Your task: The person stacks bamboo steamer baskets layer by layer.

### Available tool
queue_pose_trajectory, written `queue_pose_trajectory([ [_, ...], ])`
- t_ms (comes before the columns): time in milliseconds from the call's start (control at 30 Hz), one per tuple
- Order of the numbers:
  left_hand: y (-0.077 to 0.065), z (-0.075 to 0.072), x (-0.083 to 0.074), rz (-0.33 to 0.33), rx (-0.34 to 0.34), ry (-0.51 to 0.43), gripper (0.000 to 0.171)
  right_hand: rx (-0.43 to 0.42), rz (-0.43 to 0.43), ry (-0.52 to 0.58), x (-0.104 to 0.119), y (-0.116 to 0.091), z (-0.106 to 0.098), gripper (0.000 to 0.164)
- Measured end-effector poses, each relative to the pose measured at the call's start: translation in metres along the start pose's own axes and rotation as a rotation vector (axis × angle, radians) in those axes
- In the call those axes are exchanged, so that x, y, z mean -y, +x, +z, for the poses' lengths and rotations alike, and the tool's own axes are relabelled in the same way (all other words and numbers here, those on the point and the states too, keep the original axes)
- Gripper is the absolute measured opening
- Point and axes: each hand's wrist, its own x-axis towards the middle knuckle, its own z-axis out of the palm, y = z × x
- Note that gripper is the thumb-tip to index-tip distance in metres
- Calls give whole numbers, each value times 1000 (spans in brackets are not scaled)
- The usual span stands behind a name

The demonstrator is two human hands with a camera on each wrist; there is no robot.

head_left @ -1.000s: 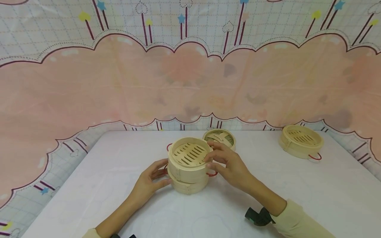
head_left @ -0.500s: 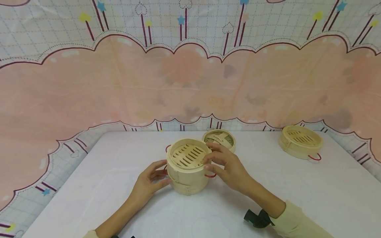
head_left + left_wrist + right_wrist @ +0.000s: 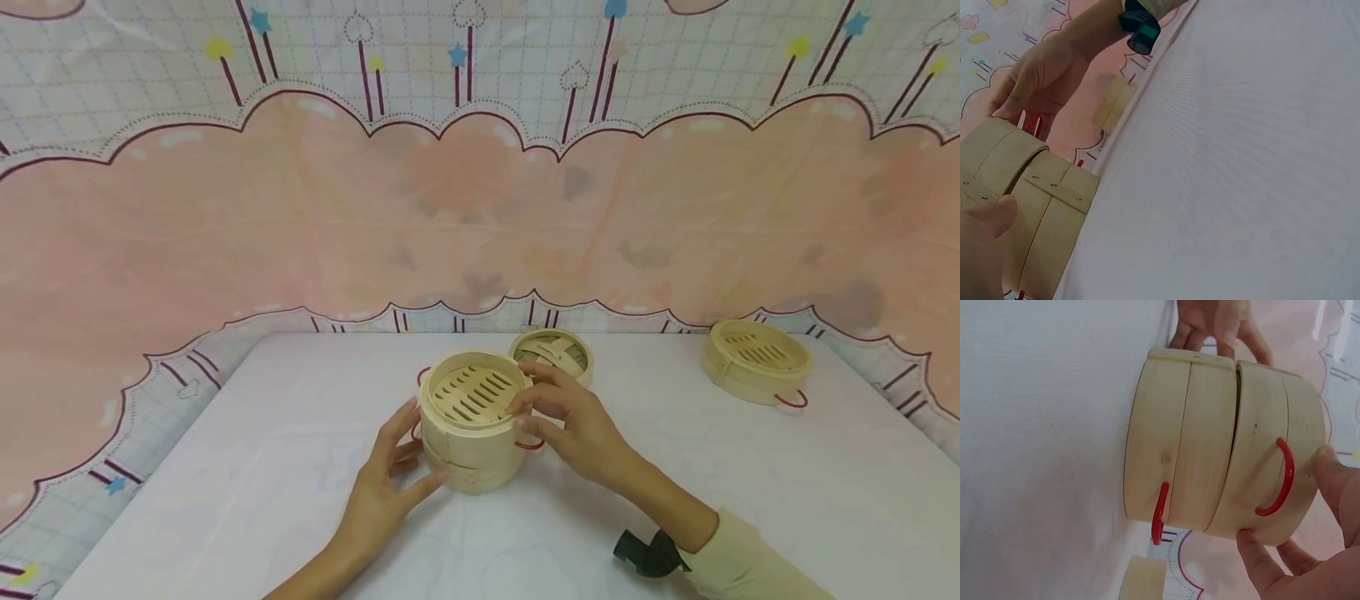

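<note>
Two round bamboo steamer baskets are stacked on the white table. Slats show inside the upper steamer basket (image 3: 480, 392), and a dark narrow gap runs along part of its seam with the lower steamer basket (image 3: 1175, 444). My right hand (image 3: 573, 425) pinches the upper basket's right rim, thumb outside, beside a red handle (image 3: 1285, 478). At the left side, my left hand (image 3: 378, 483) holds the stack around the lower basket. Its thumb (image 3: 997, 215) lies on the front near the seam, while the index finger reaches up along the upper basket.
Behind the stack sits a woven bamboo steamer lid (image 3: 555, 346), partly covered by my right hand. Another steamer basket (image 3: 757, 362) with a red handle stands at the back right of the table (image 3: 645, 467). A patterned cloth (image 3: 375, 208) hangs behind.
The upper basket has settled lower and squarer over the lower one. My left thumb has shifted right along the front, and its index finger now points higher. The right hand keeps its pinch.
</note>
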Motion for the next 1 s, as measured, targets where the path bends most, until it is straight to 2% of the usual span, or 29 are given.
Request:
queue_pose_trajectory([
  [200,1,0,4,-11,-5,-25,86,4,5,-17,0,-1,-1,13],
  [433,1,0,5,44,-12,-20,83,12,-1,-29,1,-2,-3,14],
  [700,1,1,4,48,-44,-19,81,35,-9,-91,3,0,-5,15],
  [833,2,1,4,74,-53,-4,80,49,-10,-64,3,0,-5,13],
  [1000,1,1,3,95,-58,4,79,76,35,-32,5,1,-5,18],
])
